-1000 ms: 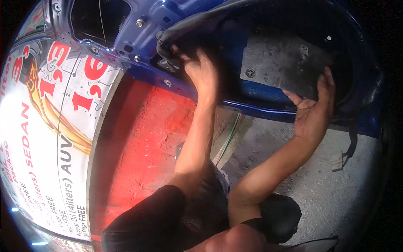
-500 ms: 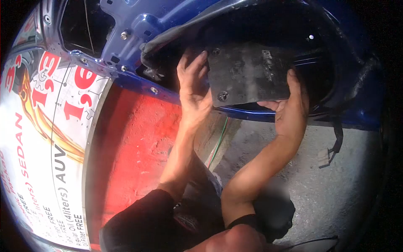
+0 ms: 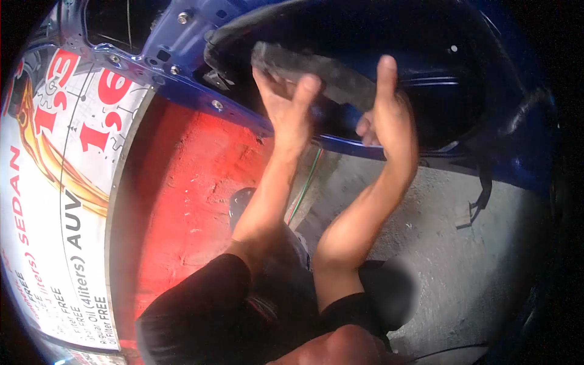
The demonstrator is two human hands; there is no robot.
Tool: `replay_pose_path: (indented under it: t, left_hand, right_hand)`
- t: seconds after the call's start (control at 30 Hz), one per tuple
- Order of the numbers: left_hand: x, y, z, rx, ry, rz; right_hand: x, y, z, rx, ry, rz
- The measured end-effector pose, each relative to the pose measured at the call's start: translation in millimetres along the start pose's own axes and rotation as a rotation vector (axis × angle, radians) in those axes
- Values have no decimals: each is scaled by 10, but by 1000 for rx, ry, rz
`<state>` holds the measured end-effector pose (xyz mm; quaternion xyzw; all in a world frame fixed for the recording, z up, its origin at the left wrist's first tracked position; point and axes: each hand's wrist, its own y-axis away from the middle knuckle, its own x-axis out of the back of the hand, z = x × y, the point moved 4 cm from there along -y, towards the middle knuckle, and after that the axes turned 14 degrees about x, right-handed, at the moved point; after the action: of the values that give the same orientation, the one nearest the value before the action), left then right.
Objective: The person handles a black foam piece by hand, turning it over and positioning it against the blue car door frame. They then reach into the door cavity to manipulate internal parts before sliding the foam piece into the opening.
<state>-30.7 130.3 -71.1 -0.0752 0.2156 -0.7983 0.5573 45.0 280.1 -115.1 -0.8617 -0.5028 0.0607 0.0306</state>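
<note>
A flat black rectangular board (image 3: 331,74) is turned nearly edge-on in front of the dark opening of a blue metal car door (image 3: 243,125). My left hand (image 3: 289,112) supports its left end, fingers behind it and thumb standing apart in front. At the other end, my right hand (image 3: 394,118) has its palm against the board, thumb pointing up and fingers curled below. Black sealing material (image 3: 234,33) runs along the upper left of the opening. The board's broad face is mostly out of sight.
A dangling cable with a connector (image 3: 468,216) hangs below the door at right. On the left stands a printed price sign (image 3: 67,201) beside red-painted ground (image 3: 188,182). A thin green line (image 3: 307,182) crosses the floor, and grey concrete (image 3: 444,261) spreads at right.
The board has tipped from showing its broad face to nearly edge-on. My right hand has moved left and its thumb has come off the face. The view has shifted slightly.
</note>
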Motion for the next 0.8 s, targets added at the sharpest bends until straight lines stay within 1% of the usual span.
replay_pose_path:
  t: [0.03,0.07,0.1,0.2,0.23,0.3,0.33,0.4,0.43,0.47,0.5,0.53,0.57,0.6,0.63,0.7,0.73,0.77,0.8]
  left_hand:
    - [25,-30,23,12,3,2]
    - [134,-86,-17,9,-63,34]
    - [127,-93,21,-26,-93,118]
    - [112,-57,142,12,-175,300]
    - [151,-99,122,41,-152,270]
    - [277,-187,104,-20,-380,397]
    - [304,-189,97,33,-414,473]
    - [323,-185,123,140,-482,627]
    - [332,-222,111,112,-399,577]
    - [346,-290,91,85,-316,527]
    - [352,-319,72,58,-234,478]
    - [276,-284,113,2,-197,511]
    - [248,-276,111,4,-152,497]
    - [229,-277,108,3,-107,482]
    - [214,-288,109,-2,-61,466]
    - [391,-385,-22,-21,-81,457]
    - [348,-321,9,93,-96,537]
    - [255,-291,56,52,-52,498]
    - [270,-315,36,24,-71,517]
  right_hand:
    - [-6,-15,-1,19,32,-41]
    - [-1,-4,12,58,7,-14]
    - [5,4,33,102,-16,18]
    - [19,-31,84,250,-114,126]
    - [24,-48,90,301,-153,162]
    - [-13,-77,95,332,-116,117]
    - [-41,-92,96,347,-98,93]
    - [-146,-162,130,447,-71,100]
    - [-188,-177,133,496,-57,104]
    - [-218,-198,160,471,-39,53]
    - [-265,-216,170,524,-40,58]
    - [-327,-259,213,577,-40,65]
    - [-390,-293,255,631,-40,73]
    - [-453,-312,267,627,-80,66]
    - [-481,-299,285,615,-43,74]
    - [-558,-286,200,624,17,86]
    - [-620,-288,165,614,0,70]
    - [-683,-289,131,604,-18,55]
    - [-763,-298,118,585,-41,42]
